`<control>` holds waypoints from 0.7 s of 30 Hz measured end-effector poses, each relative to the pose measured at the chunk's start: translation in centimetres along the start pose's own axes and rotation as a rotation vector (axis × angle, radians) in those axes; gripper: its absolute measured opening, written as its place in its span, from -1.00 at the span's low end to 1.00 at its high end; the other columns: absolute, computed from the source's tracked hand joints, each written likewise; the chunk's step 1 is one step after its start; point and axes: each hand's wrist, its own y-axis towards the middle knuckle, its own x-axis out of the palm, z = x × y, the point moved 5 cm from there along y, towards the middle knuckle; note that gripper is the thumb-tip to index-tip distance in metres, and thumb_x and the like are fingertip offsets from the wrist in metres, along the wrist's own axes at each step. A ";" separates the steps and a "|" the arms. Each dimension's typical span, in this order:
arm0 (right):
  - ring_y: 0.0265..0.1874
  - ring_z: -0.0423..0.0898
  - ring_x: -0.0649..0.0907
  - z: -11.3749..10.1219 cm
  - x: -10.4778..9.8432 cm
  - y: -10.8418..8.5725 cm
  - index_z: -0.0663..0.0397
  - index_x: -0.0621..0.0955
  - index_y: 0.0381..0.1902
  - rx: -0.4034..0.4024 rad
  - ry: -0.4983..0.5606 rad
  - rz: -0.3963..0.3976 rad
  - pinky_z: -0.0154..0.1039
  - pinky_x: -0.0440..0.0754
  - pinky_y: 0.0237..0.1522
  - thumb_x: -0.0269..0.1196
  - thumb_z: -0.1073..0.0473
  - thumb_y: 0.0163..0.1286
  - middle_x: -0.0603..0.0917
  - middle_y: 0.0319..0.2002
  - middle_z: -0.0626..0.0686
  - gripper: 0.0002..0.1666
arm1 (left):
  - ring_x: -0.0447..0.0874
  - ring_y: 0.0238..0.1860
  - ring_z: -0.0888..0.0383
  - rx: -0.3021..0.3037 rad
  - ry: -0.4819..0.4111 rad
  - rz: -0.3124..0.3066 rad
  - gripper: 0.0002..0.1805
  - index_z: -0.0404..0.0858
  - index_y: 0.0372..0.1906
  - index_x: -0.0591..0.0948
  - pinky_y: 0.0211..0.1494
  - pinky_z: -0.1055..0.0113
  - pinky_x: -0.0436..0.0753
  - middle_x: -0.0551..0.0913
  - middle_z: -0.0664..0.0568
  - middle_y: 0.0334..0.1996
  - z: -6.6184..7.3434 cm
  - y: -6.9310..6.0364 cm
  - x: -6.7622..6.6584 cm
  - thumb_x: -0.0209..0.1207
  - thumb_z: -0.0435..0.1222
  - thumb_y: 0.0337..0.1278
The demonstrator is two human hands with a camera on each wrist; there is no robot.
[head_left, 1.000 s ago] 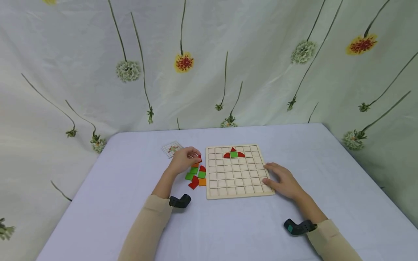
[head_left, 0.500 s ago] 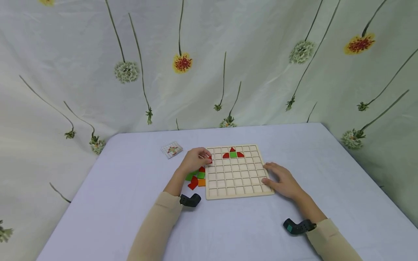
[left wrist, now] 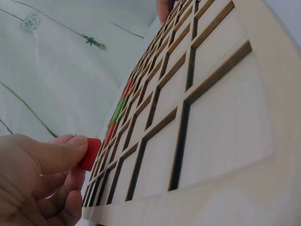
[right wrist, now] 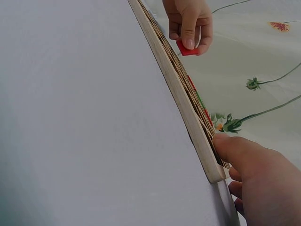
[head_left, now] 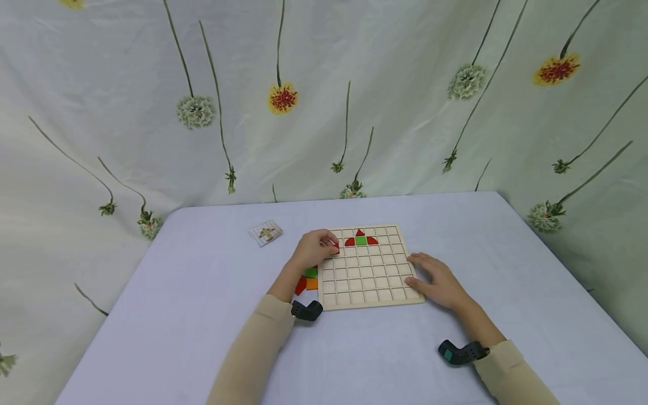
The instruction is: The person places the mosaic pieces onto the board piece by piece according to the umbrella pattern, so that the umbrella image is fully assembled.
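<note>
Between thumb and fingers, the left hand [head_left: 316,248] pinches a red piece [left wrist: 91,154] above the upper left part of the wooden grid board [head_left: 354,275]. In the right wrist view the same red piece [right wrist: 187,48] hangs from the left fingers, apart from the board. The right hand [head_left: 439,281] rests on the board's right edge, thumb on top. Near the board's top, a green square [head_left: 361,241] lies in a cell, with a red triangle [head_left: 360,232] above it and a red curved piece [head_left: 350,242] and another [head_left: 372,241] at its sides.
Left of the board lie loose pieces, partly hidden by the left arm: an orange one [head_left: 311,284], a green one [head_left: 310,272] and a red one [head_left: 301,286]. A small patterned card [head_left: 265,233] lies at the back left. A flowered cloth [head_left: 314,112] hangs behind the table.
The left hand has moved right with its red piece, from the loose pieces to over the board. The right hand has stayed at the board's edge.
</note>
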 end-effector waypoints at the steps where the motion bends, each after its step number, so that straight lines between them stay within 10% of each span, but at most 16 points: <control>1: 0.33 0.32 0.32 0.0 0.0 0.0 0.29 0.49 0.26 -0.001 0.000 0.000 0.30 0.18 0.28 0.30 0.00 0.32 0.44 0.28 0.32 -0.33 | 0.55 -0.33 0.10 0.000 0.002 0.000 -0.88 -0.21 -0.20 0.66 -0.25 0.29 0.55 0.60 0.04 -0.40 0.0 0.1 0.2 0.31 -0.32 0.18; 21: 0.31 0.33 0.33 0.0 0.0 0.0 0.29 0.49 0.26 -0.006 -0.006 0.007 0.29 0.21 0.27 0.30 0.00 0.32 0.44 0.28 0.33 -0.33 | 0.49 -0.40 0.16 0.081 0.076 -0.014 -0.90 -0.22 -0.21 0.67 -0.23 0.29 0.49 0.58 0.11 -0.46 0.4 0.6 1.5 0.30 -0.35 0.18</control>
